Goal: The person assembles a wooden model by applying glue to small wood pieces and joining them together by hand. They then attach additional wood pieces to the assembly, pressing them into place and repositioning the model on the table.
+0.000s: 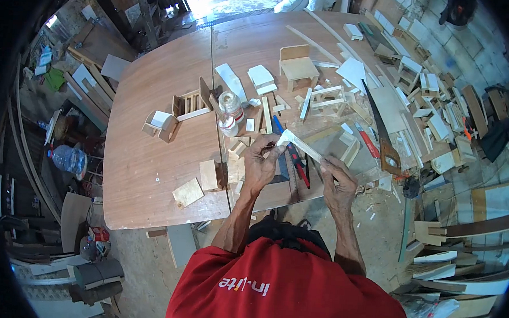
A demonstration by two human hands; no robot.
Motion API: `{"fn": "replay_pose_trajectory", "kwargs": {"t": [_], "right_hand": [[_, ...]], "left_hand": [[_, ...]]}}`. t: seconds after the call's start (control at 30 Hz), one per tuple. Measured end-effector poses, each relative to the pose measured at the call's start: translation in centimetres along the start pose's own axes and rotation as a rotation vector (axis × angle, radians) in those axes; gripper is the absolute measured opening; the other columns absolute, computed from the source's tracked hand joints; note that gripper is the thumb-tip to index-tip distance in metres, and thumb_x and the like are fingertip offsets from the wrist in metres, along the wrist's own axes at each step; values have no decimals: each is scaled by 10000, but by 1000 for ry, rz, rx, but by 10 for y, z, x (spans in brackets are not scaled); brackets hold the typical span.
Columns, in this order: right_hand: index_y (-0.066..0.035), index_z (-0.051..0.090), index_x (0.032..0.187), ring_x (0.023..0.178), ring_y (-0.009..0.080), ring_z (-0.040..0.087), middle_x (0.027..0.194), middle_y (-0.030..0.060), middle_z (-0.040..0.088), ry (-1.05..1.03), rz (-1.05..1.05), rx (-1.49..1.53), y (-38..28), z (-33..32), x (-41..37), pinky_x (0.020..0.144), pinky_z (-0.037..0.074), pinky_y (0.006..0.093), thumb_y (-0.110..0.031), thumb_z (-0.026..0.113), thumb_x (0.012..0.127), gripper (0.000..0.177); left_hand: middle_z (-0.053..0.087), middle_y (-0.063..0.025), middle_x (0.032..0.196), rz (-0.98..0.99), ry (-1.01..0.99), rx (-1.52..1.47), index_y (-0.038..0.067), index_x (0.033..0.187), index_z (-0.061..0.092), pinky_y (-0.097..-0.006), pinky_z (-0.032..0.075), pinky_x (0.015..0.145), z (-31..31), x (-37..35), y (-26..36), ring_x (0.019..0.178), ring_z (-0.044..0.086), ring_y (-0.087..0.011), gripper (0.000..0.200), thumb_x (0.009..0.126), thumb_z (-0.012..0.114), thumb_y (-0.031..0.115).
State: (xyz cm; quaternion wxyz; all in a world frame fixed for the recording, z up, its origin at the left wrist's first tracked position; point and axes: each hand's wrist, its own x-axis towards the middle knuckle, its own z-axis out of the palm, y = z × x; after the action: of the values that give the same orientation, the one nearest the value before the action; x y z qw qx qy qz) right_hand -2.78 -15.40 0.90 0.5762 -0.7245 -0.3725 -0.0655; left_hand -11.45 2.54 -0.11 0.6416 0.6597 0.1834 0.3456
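A pale, narrow wooden piece (305, 148) with an angled end is held up between my two hands, above the near edge of the table. The fingers of my left hand (262, 164) are closed round its angled left end. At the right end, my right hand (338, 182) pinches the strip. Beneath the piece lie a blue and red tool (298, 164) and a metal ruler (292, 175). Just left of my left hand are small wooden blocks (241, 147), and two glass jars (229, 109) stand behind it.
A handsaw (382, 137) and a red-handled tool (368, 141) lie to the right. Miniature wooden furniture, including a small chair (298, 64), stands on the brown table (143, 188). Wood offcuts (435, 122) are piled along the right side.
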Motion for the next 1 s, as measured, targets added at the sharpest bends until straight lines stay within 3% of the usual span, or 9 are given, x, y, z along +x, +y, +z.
{"fn": "replay_pose_trajectory", "kwargs": {"t": [0.33,0.4,0.53,0.63,0.67,0.73,0.77,0.9,1.0], "right_hand": [[12,679,991,930,248,645,1005,145,662,118,63,-54,-1,19,-3,794,506,315,89,592,781,240],[14,688,972,908,184,647,1020,135,662,63,27,-123,2,23,-4,752,535,272,112,592,785,232],[20,666,1028,893,177,645,1006,121,661,82,93,-177,9,21,-15,745,532,266,88,583,816,238],[19,595,1159,820,141,631,958,78,651,212,399,96,14,33,-26,698,539,265,-52,557,914,258],[19,595,1159,820,141,631,958,78,651,230,413,88,14,35,-30,698,539,265,-52,557,914,258],[-2,606,1139,812,124,629,947,74,651,137,800,530,12,36,-36,683,547,262,-139,536,946,246],[-14,600,1122,788,120,632,939,74,657,65,842,584,25,41,-51,677,551,259,-189,513,961,253],[4,614,1088,705,109,613,895,48,653,150,1085,850,3,56,-58,618,546,249,-195,530,951,255],[-18,616,1114,664,97,585,853,36,639,136,1027,794,11,62,-67,594,525,244,-157,521,952,234]], "left_hand": [[630,-15,907,-68,-51,-80,19,988,661,-241,458,762,-12,20,-20,822,578,-91,172,820,645,-12],[636,-16,908,-96,-61,-86,20,992,661,-244,458,768,-14,23,-23,826,578,-90,174,821,645,-10],[639,-18,901,-95,-49,-139,9,992,660,-248,453,782,-16,24,-19,831,577,-95,175,819,640,-12],[629,-16,893,-82,-39,-134,1,977,656,-242,444,762,-22,22,-29,808,562,-93,154,826,624,3],[623,-12,877,-81,-33,-128,1,974,652,-236,438,742,-24,20,-33,789,549,-86,147,832,621,21],[628,-11,880,-119,-55,-126,-1,973,653,-233,438,749,-28,15,-31,795,554,-86,147,831,623,19],[630,-12,879,-111,-53,-122,-1,973,654,-232,438,752,-29,12,-32,798,556,-85,148,829,624,16],[644,-14,909,-163,-68,-76,10,979,667,-239,439,786,-39,2,-43,831,568,-93,166,815,642,4],[658,-21,932,-203,-62,-48,14,993,678,-249,448,800,-40,-3,-47,849,580,-102,196,798,664,1]]}}
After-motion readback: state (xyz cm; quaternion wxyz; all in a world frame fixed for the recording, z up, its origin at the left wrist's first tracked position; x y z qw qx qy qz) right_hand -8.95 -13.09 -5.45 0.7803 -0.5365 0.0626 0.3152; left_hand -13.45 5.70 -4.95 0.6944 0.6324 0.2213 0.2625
